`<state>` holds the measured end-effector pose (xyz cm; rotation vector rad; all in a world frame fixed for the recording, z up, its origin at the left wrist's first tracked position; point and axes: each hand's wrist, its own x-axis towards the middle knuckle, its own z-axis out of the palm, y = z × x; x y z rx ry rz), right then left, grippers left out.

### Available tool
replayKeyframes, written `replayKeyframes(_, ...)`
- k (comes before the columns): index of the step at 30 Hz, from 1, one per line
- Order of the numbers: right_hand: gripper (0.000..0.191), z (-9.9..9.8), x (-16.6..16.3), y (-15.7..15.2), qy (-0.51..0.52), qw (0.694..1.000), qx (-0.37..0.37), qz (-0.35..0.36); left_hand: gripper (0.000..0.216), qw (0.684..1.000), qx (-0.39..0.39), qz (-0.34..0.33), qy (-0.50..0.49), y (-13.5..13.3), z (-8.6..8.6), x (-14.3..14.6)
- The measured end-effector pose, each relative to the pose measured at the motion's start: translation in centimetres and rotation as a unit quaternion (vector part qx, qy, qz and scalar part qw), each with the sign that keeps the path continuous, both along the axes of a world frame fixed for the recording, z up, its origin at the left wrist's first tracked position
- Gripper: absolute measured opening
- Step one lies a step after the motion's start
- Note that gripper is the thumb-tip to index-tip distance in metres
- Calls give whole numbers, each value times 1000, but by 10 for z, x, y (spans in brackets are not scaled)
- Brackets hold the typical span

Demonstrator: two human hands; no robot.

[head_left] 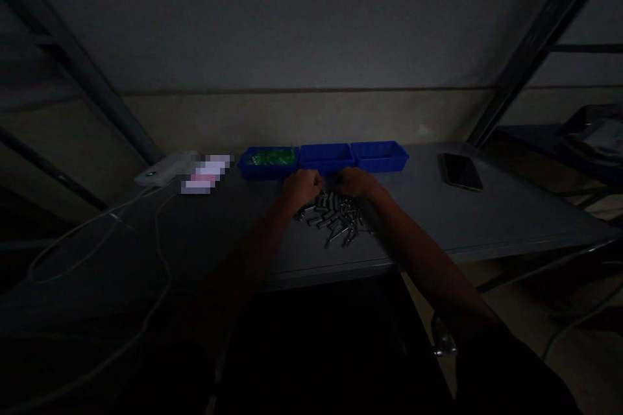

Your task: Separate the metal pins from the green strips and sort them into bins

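In the head view a loose pile of small metal cylinders and pins [333, 213] lies on the grey table. My left hand [302, 187] is at the pile's far left edge, fingers curled inward. Across from it, my right hand [354, 181] is at the far right edge, its fingers also curled. It is too dark to make out what either hand holds. Just behind the hands stand three blue bins in a row: the left bin [260, 173] has green things in clear plastic, then come the middle bin [327, 148] and the right bin [387, 164].
A lit phone-like screen [207, 175], blurred out, lies at the left beside a white power strip [163, 170] with cables trailing over the table edge. A dark phone [461, 172] rests on the right. Metal shelf posts and a wall bound the table [418, 207] at the back.
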<state>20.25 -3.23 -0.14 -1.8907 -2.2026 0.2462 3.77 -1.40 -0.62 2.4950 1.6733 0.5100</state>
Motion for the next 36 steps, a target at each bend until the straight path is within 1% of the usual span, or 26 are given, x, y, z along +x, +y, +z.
replayKeyframes(4,24,5,-6,-3,-13,1000,-17,-15,17,999,-13,44,-10,3,1,-5)
replayKeyframes(8,24,6,-8,-3,-23,999,-38,-12,17,998,-51,32,-33,9,0,-12)
replayKeyframes(11,23,3,-4,1,-14,999,-30,6,21,998,-51,28,-38,11,-1,-15)
replayKeyframes(14,23,1,0,4,-9,1000,-7,19,24,998,-29,9,-48,9,-1,-12)
replayKeyframes(19,23,3,3,6,14,999,38,-1,22,996,54,-59,-29,-2,-1,-1)
replayKeyframes(23,25,4,3,6,15,999,52,-7,22,994,58,-95,-17,-8,-1,4)
replayKeyframes(28,24,3,3,9,34,998,57,12,26,993,62,-98,-11,-8,-2,3)
replayKeyframes(32,24,6,1,11,65,995,71,14,22,990,69,-120,-15,-7,-2,4)
replayKeyframes(36,29,8,1,11,111,991,72,7,21,988,78,-100,-83,-9,-2,8)
